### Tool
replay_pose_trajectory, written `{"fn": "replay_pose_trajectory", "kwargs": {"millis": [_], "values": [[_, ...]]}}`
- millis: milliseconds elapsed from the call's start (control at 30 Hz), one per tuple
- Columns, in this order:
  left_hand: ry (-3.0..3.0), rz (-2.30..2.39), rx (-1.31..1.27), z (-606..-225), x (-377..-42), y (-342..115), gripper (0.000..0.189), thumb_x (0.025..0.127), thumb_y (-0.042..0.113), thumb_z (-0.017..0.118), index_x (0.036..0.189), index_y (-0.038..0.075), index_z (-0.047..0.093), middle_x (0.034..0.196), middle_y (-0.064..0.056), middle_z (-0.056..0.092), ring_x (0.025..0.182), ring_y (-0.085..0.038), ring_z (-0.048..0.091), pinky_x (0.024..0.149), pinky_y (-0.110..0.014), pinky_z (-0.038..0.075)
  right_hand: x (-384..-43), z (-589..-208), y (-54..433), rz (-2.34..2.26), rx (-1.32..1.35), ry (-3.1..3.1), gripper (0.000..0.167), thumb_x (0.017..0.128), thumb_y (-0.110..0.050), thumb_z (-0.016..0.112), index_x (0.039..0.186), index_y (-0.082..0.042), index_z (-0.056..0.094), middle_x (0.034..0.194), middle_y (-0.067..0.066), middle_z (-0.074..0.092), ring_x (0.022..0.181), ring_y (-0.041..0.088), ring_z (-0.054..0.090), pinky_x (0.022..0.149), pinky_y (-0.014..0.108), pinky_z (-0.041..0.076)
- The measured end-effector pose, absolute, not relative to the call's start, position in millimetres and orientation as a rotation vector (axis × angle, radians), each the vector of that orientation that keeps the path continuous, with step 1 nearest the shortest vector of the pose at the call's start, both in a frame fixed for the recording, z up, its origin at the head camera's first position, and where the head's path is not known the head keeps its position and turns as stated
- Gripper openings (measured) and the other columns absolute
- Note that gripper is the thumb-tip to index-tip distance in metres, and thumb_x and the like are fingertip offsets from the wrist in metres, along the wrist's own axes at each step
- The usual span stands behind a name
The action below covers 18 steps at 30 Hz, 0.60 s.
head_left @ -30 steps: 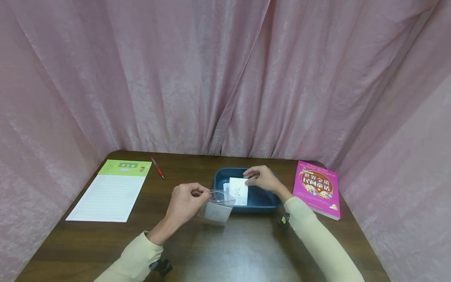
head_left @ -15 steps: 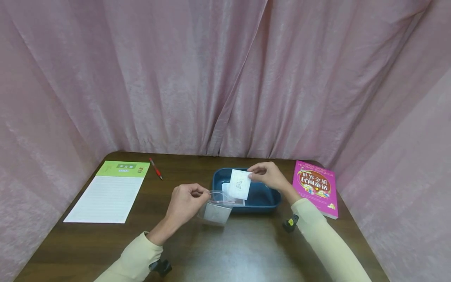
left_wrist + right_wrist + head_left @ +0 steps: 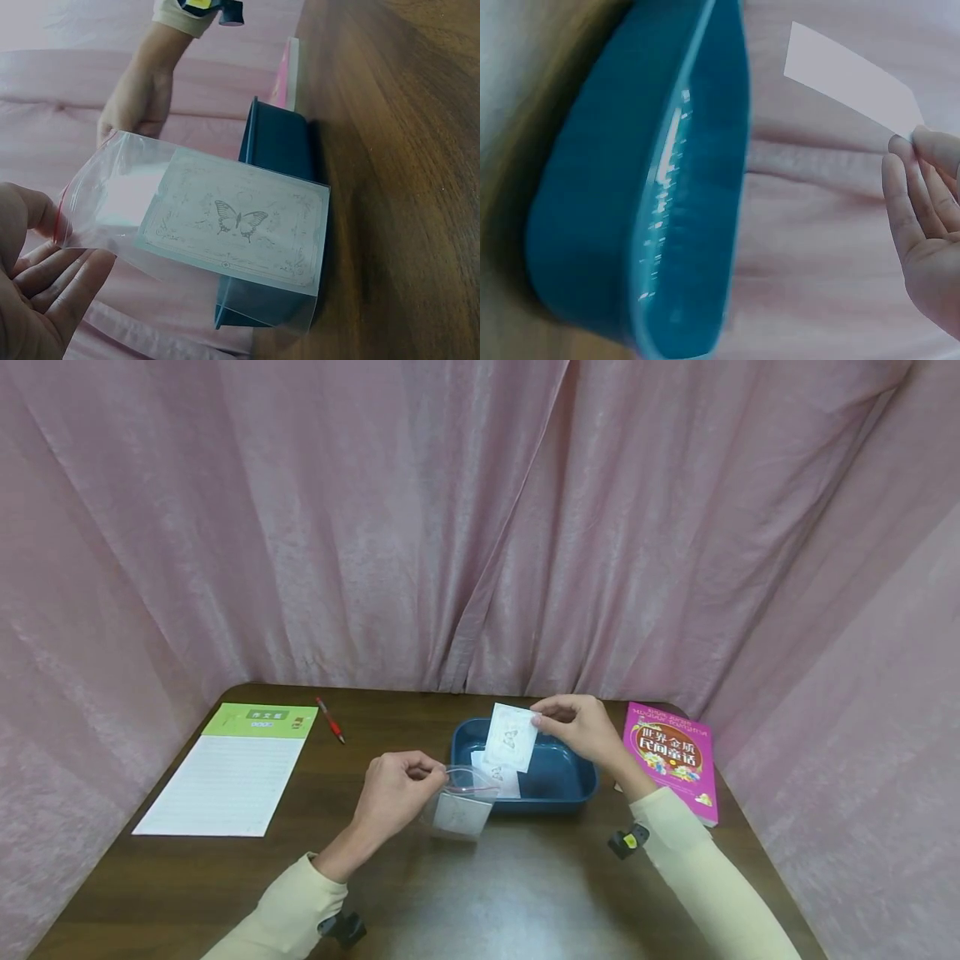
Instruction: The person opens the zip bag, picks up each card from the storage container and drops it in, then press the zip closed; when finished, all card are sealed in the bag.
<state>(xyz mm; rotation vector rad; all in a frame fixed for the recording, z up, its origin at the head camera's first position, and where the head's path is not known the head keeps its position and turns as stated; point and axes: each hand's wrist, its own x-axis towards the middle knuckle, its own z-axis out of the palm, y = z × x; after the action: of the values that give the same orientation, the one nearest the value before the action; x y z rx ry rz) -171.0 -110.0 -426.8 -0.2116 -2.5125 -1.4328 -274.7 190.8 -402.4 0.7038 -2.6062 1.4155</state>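
Observation:
With thumb and fingers my left hand (image 3: 399, 789) pinches the top edge of a clear zip-lock bag (image 3: 97, 180) with a red seal line. Inside the bag lies a white card (image 3: 236, 221) printed with a butterfly and a fine border. My right hand (image 3: 581, 731) pinches the corner of another white card (image 3: 512, 739), which it holds tilted over the blue tray (image 3: 558, 802). In the tray's left part a further white card (image 3: 508, 782) shows, partly covered by the bag and the held card.
A lined writing pad (image 3: 225, 781) with a green header lies at the left, a red pen (image 3: 331, 722) beside it. A magenta book (image 3: 693, 785) lies right of the tray. Pink curtains (image 3: 375, 527) hang behind and beside the wooden table (image 3: 420, 902).
My right hand has lifted its card up from the tray and tilted it, uncovering more of the card below. The left hand with the bag has stayed nearly still.

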Motion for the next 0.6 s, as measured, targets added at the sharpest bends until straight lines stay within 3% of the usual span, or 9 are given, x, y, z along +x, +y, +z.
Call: {"fn": "replay_pose_trajectory", "kwargs": {"millis": [600], "values": [[-2.491,-1.447,-0.202,-431.2,-173.0,-108.6,0.008,0.086,0.013,0.074,0.081,0.015,0.08,0.076,0.005,0.076,0.063,-0.01,0.063,0.056,-0.026,0.048,-234.7,-354.6,178.4,1.358,0.804,-2.418,0.019,0.09,-0.018,0.079,0.107,-0.011,0.079,0.099,0.001,0.078,0.081,0.012,0.073,0.072,0.025,0.057]]}}
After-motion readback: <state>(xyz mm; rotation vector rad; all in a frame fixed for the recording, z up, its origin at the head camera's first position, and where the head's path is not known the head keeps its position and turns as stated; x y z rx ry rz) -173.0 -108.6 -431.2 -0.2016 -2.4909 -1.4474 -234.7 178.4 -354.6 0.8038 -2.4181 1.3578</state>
